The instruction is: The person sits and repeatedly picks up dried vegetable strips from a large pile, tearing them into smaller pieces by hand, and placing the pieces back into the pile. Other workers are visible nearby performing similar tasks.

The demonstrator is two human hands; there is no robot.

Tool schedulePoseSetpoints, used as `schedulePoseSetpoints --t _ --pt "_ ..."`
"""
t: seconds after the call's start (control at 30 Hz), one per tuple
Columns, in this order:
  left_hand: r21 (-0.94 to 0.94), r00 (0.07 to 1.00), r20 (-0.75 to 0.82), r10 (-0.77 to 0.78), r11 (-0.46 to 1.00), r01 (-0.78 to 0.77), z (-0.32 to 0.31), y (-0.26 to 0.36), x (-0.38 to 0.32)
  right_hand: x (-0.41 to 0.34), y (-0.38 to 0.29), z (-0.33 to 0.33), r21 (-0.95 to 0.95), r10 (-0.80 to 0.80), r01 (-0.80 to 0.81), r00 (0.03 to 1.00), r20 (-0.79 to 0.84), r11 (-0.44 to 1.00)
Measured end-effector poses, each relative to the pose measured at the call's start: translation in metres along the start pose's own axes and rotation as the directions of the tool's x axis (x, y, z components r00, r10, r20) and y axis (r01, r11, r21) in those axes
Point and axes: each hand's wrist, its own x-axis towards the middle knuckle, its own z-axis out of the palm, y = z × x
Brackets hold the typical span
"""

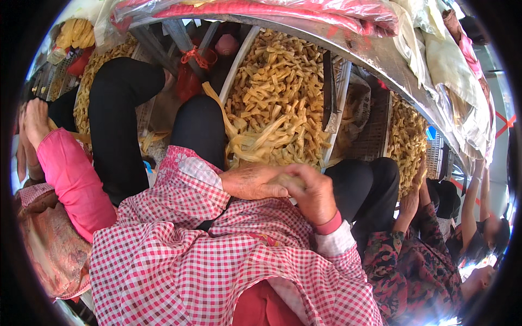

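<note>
My left hand [253, 182] and my right hand [317, 193] meet low over my lap. Between them a pale yellow strip [292, 179], apparently tofu skin, is gripped by the fingers of both; much of it is hidden and the fingers are blurred. Just beyond my hands, a crate with a white rim [240, 61] holds a heap of knotted yellow tofu skin pieces [277, 81]. Long unknotted strips [265, 140] lie across the near end of the heap, one reaching up over the crate's left rim.
A metal table edge [346, 42] with plastic-wrapped pink material [277, 14] overhangs the crate. Co-workers sit close on both sides, a pink sleeve [73, 179] left and a floral sleeve [383, 252] right. Further heaps [408, 142] stand by them. Red string [195, 56] circles a metal leg.
</note>
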Motion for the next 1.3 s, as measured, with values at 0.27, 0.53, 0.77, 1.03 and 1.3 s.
schedulePoseSetpoints --t 0.27,0.53,0.77,1.03,1.3 --pt "-0.658 0.929 -0.211 -0.303 0.747 0.094 0.018 0.006 -0.001 -0.009 0.022 0.010 -0.159 -0.002 0.004 1.000 0.013 0.987" --pt "-0.166 0.982 -0.134 -0.135 0.980 0.112 0.014 -0.001 -0.002 -0.028 0.013 0.028 -0.464 -0.250 0.189 0.966 -0.072 0.865" --pt "-0.027 0.913 -0.408 0.005 0.999 -0.017 0.024 -0.012 -0.004 -0.021 0.018 0.022 -0.222 -0.175 0.144 0.977 -0.123 0.964" --pt "-0.799 0.942 -0.106 -0.318 0.591 0.110 0.010 0.000 -0.004 -0.012 0.020 0.027 -0.399 -0.262 0.198 0.958 -0.114 0.895" --pt "-0.885 0.971 -0.008 -0.240 0.454 0.105 0.003 -0.011 -0.015 -0.016 0.022 -0.010 -0.280 -0.179 0.118 0.963 -0.201 0.953"
